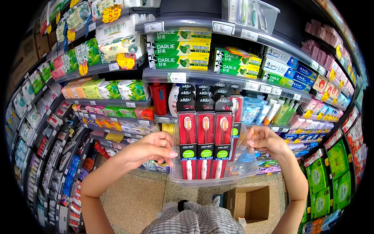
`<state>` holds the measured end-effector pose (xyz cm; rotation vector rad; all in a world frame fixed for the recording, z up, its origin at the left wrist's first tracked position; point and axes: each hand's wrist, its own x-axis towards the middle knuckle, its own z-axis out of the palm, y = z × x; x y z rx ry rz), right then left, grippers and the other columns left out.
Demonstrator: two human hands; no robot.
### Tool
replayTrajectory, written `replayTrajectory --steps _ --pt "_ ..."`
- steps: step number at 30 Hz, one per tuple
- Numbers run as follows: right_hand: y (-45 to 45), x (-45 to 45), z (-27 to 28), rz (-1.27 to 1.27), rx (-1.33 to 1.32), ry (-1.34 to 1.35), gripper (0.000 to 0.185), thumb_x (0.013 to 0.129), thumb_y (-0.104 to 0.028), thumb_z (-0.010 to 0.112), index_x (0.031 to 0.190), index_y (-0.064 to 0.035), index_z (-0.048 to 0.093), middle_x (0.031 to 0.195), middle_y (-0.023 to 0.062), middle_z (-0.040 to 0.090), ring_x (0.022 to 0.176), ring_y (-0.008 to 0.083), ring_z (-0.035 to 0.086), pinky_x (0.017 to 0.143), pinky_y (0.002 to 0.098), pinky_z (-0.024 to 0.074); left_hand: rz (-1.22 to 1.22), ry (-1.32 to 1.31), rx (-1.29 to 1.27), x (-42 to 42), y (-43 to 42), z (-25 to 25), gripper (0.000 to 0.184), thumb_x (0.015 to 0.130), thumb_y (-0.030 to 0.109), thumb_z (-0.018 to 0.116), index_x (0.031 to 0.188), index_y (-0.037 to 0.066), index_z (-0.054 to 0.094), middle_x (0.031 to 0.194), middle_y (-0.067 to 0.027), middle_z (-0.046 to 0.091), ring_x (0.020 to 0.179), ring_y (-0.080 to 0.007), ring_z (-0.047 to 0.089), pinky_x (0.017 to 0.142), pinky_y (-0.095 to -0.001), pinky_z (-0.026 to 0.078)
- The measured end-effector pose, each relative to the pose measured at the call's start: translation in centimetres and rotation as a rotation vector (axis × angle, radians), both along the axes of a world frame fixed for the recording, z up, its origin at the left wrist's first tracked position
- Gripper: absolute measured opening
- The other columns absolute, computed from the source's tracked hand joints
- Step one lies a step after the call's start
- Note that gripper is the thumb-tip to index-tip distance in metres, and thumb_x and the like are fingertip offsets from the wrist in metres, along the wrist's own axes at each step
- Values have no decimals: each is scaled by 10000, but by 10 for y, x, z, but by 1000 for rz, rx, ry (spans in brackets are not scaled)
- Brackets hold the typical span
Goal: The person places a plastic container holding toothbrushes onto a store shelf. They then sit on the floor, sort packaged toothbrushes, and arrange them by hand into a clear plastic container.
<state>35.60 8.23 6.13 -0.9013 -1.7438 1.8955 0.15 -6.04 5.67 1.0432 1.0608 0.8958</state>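
Between my hands is a clear plastic bin (243,171), held up in front of the shelves. Several red toothbrush packs (205,134) stand upright in rows inside it, their black card tops rising above the rim. Each front pack shows a white-and-pink toothbrush through its window. My left hand (152,149) is closed on the bin's left side, thumb against the edge beside the packs. On the other side, my right hand (269,141) pinches the bin's right rim between thumb and fingers. The bin's right part holds fewer packs and shows through to the shelves behind.
Toothpaste boxes (179,48) are stacked on the shelf ahead, with toothpaste tubes (272,111) lower right. Another clear bin (265,17) holds toothbrushes on the upper shelf. Tissue packs (134,90) fill shelves on the left. An open cardboard box (251,202) sits on the floor.
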Motion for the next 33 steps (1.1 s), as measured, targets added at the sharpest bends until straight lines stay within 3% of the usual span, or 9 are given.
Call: replayTrajectory --steps 5,11,20,33 --pt "-1 -3 2 10 4 12 176 824 -116 747 856 -79 577 754 -5 650 690 84 618 648 222 491 -15 -20 -28 -7 -1 3 243 855 184 711 962 75 522 815 -18 616 756 -156 693 560 -219 421" --pt "-1 -7 2 21 3 22 177 820 -114 751 861 -80 583 756 -6 653 687 77 619 647 217 493 -19 -34 -43 -13 -1 4 191 886 203 666 938 86 526 852 -37 634 764 -199 702 558 -232 420" --pt "-1 -9 3 2 65 -20 149 831 -143 728 862 -76 599 753 1 659 608 48 577 468 182 315 -25 -47 -28 -17 0 5 142 906 177 626 945 81 528 858 -46 637 773 -205 701 557 -231 427" --pt "-8 -11 13 -14 74 -19 165 828 -126 719 879 -61 576 862 72 693 629 56 581 474 181 325 -15 -49 -7 -19 -4 10 126 914 175 593 959 76 530 863 -61 630 774 -216 703 552 -222 424"
